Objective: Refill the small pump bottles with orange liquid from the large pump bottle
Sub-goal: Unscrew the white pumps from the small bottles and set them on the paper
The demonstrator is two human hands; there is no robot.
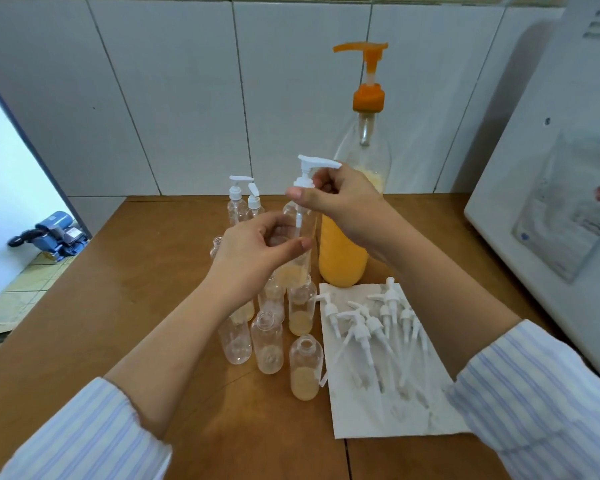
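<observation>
Small clear plastic bottle [300,251], a little pale orange liquid at its base, is held up above the brown wooden worktop [125,306], in front of the large clear pump bottle [347,251]. Large bottle: orange pump head, orange liquid in the lower part, standing at the back against the white tiled wall [174,98].

White pump top [310,171] sits at the small bottle's neck, dip tube running down inside. Cannot tell whether the collar is fully seated.

Below the held bottle: cluster of open small clear bottles [267,344], some with pale orange liquid at the bottom, others looking empty. Two capped small bottles [243,202] stand behind, near the wall. To the right of the cluster, loose white pump tops [378,327] lie on a white paper sheet [395,410], just in front of the large bottle. White appliance [551,202] at the right edge. Blue pump motor [54,233] on the floor, far left.

Left hand [257,251]: fingers and thumb curled round the small bottle's body, grasping it. Right hand [340,199]: thumb and fingers pinching the pump top's collar from the right. Both forearms reach forward from striped sleeves [84,441]; the left forearm partly hides the bottle cluster.
</observation>
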